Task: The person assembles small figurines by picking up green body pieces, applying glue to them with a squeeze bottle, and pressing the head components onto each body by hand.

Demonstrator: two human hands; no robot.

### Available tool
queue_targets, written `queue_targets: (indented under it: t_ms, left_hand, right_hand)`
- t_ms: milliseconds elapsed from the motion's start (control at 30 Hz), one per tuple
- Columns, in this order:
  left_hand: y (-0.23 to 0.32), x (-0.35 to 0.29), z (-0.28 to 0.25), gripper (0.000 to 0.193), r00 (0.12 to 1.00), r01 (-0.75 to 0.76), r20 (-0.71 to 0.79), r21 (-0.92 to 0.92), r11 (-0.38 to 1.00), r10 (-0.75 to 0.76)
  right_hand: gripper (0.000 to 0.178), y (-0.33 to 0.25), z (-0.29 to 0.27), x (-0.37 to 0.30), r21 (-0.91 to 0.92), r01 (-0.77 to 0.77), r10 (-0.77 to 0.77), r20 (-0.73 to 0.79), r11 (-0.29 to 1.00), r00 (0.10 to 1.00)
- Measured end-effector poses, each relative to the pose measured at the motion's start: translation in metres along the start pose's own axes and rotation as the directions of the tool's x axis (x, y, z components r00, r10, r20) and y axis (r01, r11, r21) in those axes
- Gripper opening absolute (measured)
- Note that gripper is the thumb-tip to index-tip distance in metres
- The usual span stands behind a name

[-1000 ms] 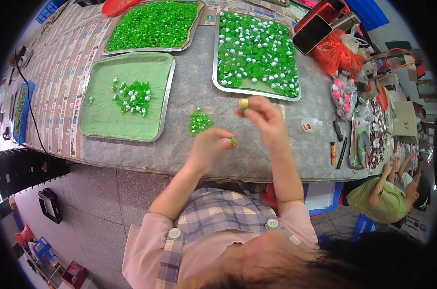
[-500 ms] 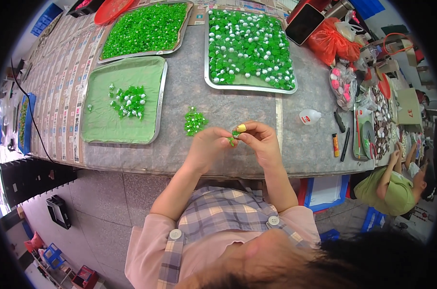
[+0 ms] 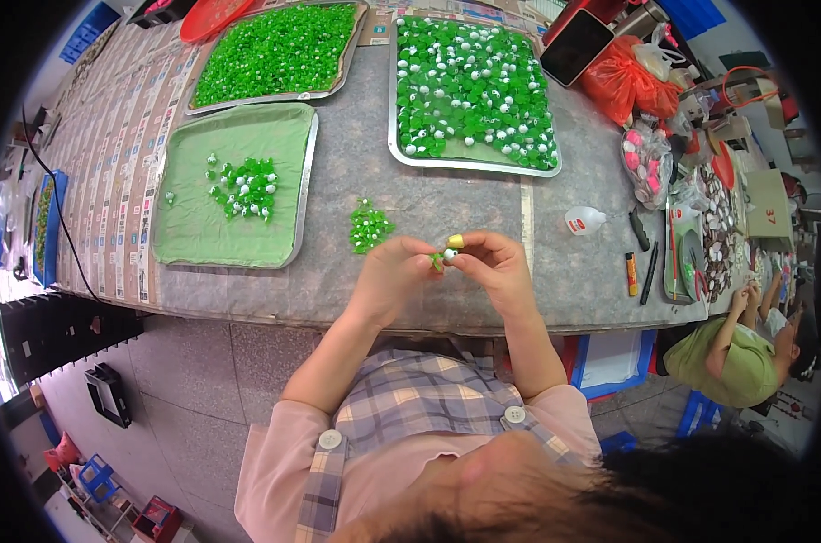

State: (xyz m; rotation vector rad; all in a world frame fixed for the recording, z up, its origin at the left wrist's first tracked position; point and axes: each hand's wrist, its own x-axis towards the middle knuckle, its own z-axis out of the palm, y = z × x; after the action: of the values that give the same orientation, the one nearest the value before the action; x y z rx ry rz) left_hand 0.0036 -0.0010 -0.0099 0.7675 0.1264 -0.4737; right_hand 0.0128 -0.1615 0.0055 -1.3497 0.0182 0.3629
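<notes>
My left hand is closed in a pinch on a small green plastic piece. Against it, the thumb and fingers of my right hand pinch a small white ball with dark marks; the two parts touch or nearly touch. A yellow band wraps one right fingertip. Just beyond my left hand lies a loose pile of green pieces with white dots. Farther left, a tray lined with green cloth holds a cluster of green pieces with white balls.
A tray of green-and-white pieces stands at the far middle, and one of small green pieces at far left. On the right are a white squeeze bottle, an orange tube, a black pen and red bags. A person in green sits beyond.
The white ball between my fingers now shows, where mostly green showed before. My hands stay in nearly the same place; the whole view has shifted slightly.
</notes>
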Motion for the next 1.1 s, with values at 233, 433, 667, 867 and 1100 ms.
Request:
queue_targets:
  t_ms: [233,433,667,867,1100]
  left_hand:
    - [-0.003,0.001,0.005,0.008,0.983,-0.085,-0.156,0.063,0.994,0.094]
    - [-0.007,0.000,0.006,0.008,0.974,-0.150,-0.148,0.139,0.979,0.170]
    - [-0.012,-0.001,0.007,0.011,0.847,-0.430,-0.044,0.528,0.732,0.529]
    - [-0.004,-0.005,0.009,0.008,0.813,-0.495,0.140,0.679,0.543,0.565]
    - [0.004,-0.009,0.018,0.007,0.870,-0.344,0.027,0.749,0.567,0.492]
  right_hand:
    - [0.019,-0.004,0.011,-0.005,0.041,0.143,-0.141,-0.044,0.989,0.989]
    - [0.018,-0.002,0.013,-0.007,-0.021,0.159,-0.160,-0.070,0.987,0.985]
    - [0.016,-0.002,0.016,-0.010,0.035,0.171,-0.168,-0.083,0.985,0.982]
    - [0.014,-0.005,0.010,-0.013,0.074,0.079,-0.076,-0.038,0.994,0.996]
    - [0.015,-0.004,0.008,-0.013,0.099,0.004,-0.005,0.013,0.995,1.000]
